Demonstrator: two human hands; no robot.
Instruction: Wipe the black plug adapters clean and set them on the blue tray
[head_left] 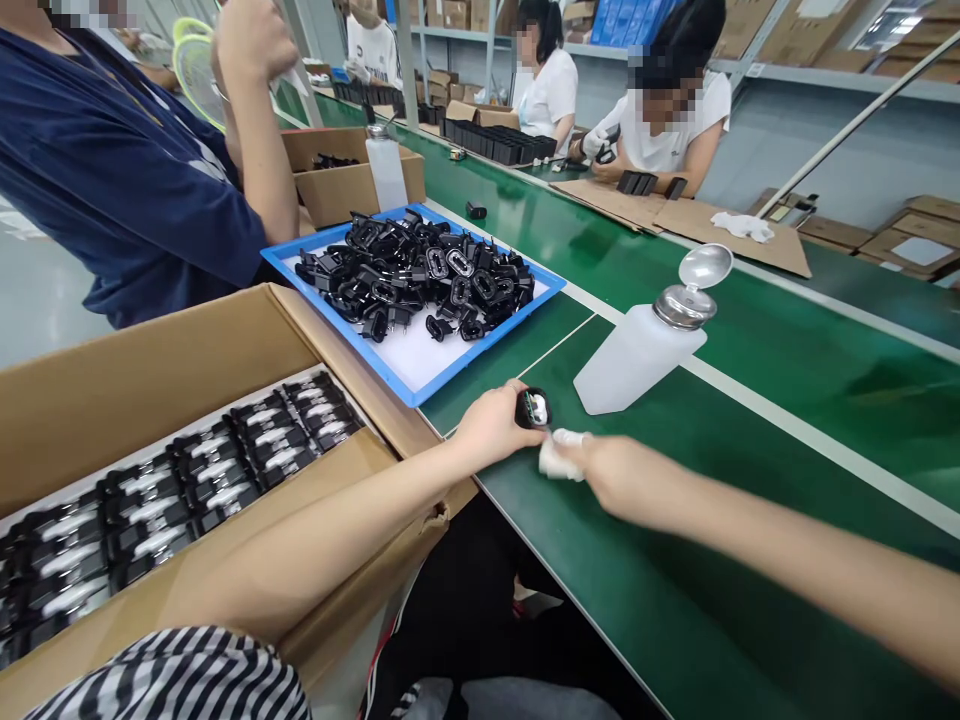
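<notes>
Between the thumb and fingers of my left hand [491, 425] is a black plastic plug housing [534, 408], its open end turned up and small parts showing inside. My right hand [626, 475], slightly blurred, pinches a folded white cloth [562, 455] just below and beside the housing. Whether the cloth touches the housing I cannot tell. Behind my hands stands a white dispenser bottle [637, 360] with its metal lid flipped up. Farther left, a blue-rimmed tray [420, 392] carries a heap of black plug housings [420, 270].
At my left, an open cardboard box [150, 350] holds rows of black parts with white pieces [225, 450]. A person in dark blue [127, 170] sits beyond it. Across the green table [787, 420], co-workers handle black parts near flattened cardboard [675, 220]. A second bottle [386, 170] stands behind the tray.
</notes>
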